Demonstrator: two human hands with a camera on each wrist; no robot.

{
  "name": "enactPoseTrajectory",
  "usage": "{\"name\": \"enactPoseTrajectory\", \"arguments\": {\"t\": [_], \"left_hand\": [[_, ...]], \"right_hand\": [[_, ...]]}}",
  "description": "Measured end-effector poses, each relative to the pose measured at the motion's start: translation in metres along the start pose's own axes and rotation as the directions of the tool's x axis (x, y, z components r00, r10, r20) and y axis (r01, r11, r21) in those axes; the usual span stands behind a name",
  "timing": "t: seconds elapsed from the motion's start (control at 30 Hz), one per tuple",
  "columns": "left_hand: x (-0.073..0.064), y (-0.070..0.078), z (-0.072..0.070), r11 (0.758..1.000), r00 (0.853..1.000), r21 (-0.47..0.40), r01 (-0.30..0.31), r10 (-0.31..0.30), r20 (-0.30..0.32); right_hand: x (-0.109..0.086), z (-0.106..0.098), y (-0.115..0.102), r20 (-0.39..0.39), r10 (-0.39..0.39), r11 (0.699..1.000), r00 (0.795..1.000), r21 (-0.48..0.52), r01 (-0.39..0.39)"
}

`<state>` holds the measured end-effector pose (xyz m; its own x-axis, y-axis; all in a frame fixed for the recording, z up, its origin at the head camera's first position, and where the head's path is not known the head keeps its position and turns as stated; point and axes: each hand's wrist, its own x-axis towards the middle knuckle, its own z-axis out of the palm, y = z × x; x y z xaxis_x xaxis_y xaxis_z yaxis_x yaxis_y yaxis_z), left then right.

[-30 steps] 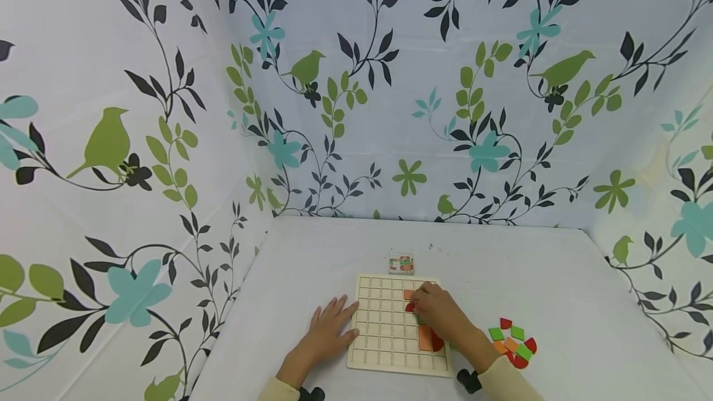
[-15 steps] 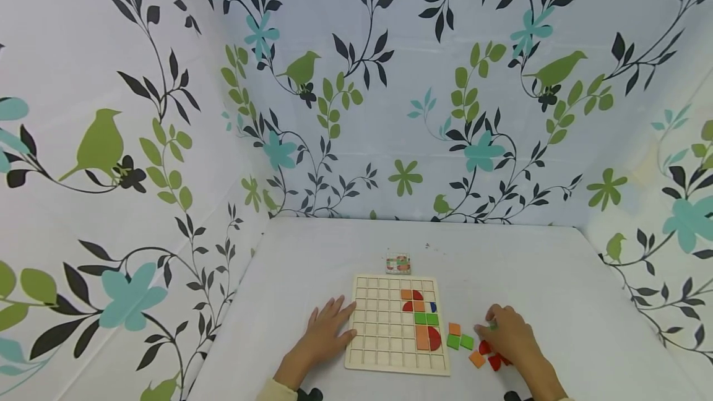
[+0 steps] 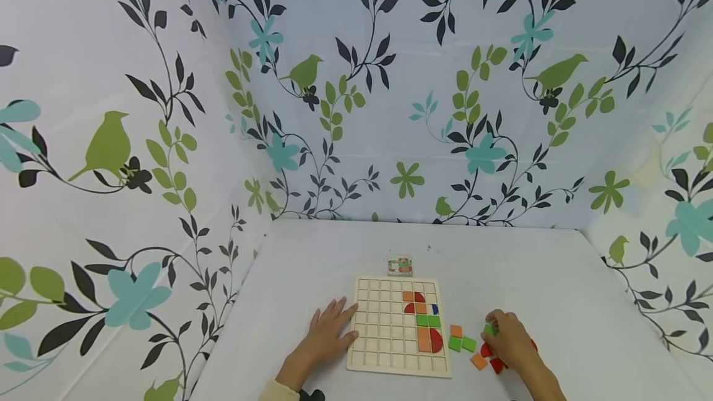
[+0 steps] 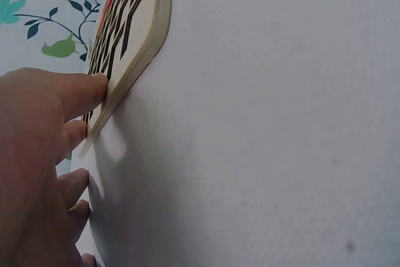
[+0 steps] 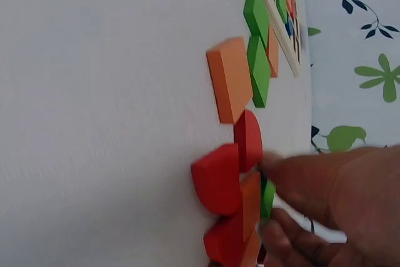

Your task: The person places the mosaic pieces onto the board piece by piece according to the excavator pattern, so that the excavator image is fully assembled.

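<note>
A pale wooden grid board (image 3: 379, 322) lies on the white table; red, orange, green and blue tiles fill cells on its right side. My left hand (image 3: 328, 332) rests flat at the board's left edge, fingers spread, the thumb on the rim in the left wrist view. Right of the board, my right hand (image 3: 511, 340) pinches a green square tile (image 5: 267, 199) between thumb and fingers, low over the loose pile. Red rounded tiles (image 5: 217, 179) and an orange square tile (image 5: 231, 79) lie beside it. The hand hides part of the pile in the head view.
Two green tiles (image 3: 469, 344) and an orange tile (image 3: 456, 331) lie close by the board's right edge. A small patterned card (image 3: 400, 265) sits behind the board. Printed cloth (image 3: 345, 141) with birds and leaves hangs behind and at both sides.
My right hand has left the board's right side for the loose pile and taken hold of a green tile. Some loose tiles have shifted toward the board. My left hand stays put.
</note>
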<state>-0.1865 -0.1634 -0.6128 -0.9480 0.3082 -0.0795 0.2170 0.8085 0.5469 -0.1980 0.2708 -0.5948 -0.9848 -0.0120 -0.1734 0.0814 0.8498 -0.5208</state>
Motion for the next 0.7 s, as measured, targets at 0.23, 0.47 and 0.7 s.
{"name": "enactPoseTrajectory", "arguments": {"t": [0.23,0.47,0.7], "left_hand": [[0.0,0.001,0.0,1.0,1.0,0.003,-0.008,0.008,-0.001],[0.0,-0.001,0.0,1.0,1.0,-0.004,-0.006,0.006,-0.006],[0.001,-0.002,0.003,1.0,1.0,-0.005,-0.004,0.004,0.0]], "right_hand": [[-0.003,0.0,0.0,-0.084,0.03,0.997,0.996,-0.065,-0.035],[0.014,0.008,-0.005,-0.191,-0.053,0.998,0.98,-0.037,0.047],[0.038,0.018,-0.015,-0.158,-0.032,0.998,0.987,0.043,0.039]]}}
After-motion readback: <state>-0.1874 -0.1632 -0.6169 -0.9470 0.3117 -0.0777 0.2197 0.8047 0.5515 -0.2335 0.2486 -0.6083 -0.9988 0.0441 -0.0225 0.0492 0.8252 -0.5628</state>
